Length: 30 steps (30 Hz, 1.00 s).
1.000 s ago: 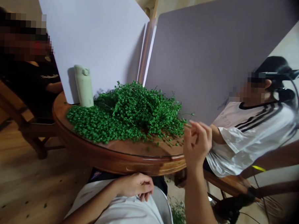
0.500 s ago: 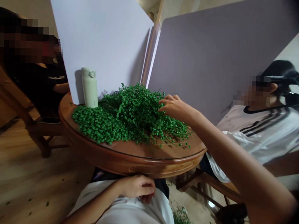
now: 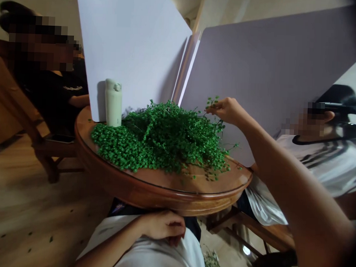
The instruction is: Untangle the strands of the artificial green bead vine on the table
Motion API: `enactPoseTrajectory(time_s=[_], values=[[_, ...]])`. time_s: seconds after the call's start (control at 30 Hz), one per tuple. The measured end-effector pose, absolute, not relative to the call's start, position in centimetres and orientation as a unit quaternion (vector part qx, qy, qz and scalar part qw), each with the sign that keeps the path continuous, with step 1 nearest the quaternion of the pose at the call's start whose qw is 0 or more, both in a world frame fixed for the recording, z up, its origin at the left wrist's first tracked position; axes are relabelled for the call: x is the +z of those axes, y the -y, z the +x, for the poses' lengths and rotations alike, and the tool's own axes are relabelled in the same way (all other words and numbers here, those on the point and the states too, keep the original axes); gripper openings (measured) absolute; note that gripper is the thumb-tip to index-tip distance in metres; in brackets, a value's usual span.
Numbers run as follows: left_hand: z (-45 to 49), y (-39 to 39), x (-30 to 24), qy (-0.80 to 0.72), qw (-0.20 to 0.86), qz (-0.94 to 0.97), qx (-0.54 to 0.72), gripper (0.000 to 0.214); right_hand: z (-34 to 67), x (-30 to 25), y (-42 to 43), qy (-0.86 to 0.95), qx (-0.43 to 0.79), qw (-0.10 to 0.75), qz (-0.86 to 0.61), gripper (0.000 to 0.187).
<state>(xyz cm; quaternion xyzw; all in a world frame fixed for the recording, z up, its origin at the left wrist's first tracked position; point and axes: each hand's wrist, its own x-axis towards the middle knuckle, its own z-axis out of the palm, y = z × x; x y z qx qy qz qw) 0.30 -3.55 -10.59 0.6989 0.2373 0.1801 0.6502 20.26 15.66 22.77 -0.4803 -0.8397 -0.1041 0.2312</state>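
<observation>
My right hand (image 3: 226, 110) is raised over the right side of a heap of leafy green stems (image 3: 178, 135). Its fingers pinch a thin green sprig (image 3: 212, 100), whose small round leaves stick up above the fingertips; stems also trail below the hand. At the left of the heap lies a flatter pile of small round green pieces (image 3: 121, 148). My left hand (image 3: 165, 225) rests in my lap below the table edge, fingers curled inward. Whether anything is inside it I cannot make out.
The round wooden table (image 3: 164, 184) carries a pale green bottle (image 3: 113, 103) at the back left. Two upright panels (image 3: 131, 49) stand behind the heap. One person (image 3: 58, 93) sits at left, another (image 3: 315, 163) at right. More greenery (image 3: 213, 265) lies on the floor.
My right hand has lifted up and to the right from the heap, with a sprig now in its fingers. The left hand stays in my lap. The view has shifted slightly.
</observation>
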Motion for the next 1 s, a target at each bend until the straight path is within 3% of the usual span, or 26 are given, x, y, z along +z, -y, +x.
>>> enactPoseTrajectory(time_s=[0.1,0.2,0.37,0.43,0.6,0.77,0.9,1.0], values=[[0.3,3.5,-10.7,-0.234,0.651,0.699,0.181,0.064,20.0,23.6,-16.1,0.803,-0.084,0.279,-0.519,0.032],[0.0,3.6,-10.5,-0.235,0.646,0.703,0.182,0.066,19.7,23.8,-16.1,0.803,-0.109,0.263,-0.524,0.035],[-0.4,3.8,-10.3,-0.245,0.638,0.706,0.186,0.066,19.7,23.6,-14.5,0.844,-0.075,0.030,-0.530,0.049],[-0.5,3.8,-10.3,-0.244,0.632,0.711,0.189,0.064,20.6,23.4,-13.7,0.845,-0.068,0.000,-0.531,0.052],[-0.6,3.7,-10.4,-0.242,0.614,0.727,0.191,0.059,25.6,22.0,-12.5,0.839,-0.072,0.009,-0.539,0.050],[-0.3,3.6,-11.2,-0.214,0.647,0.705,0.197,0.063,27.6,17.0,-10.6,0.851,0.110,-0.041,-0.512,0.054],[-0.1,3.6,-11.6,-0.212,0.658,0.695,0.197,0.063,25.0,13.2,-9.7,0.866,0.022,0.040,-0.498,0.046],[-0.1,3.6,-11.4,-0.217,0.658,0.694,0.193,0.064,23.7,13.2,-10.2,0.855,-0.034,0.086,-0.510,0.042]])
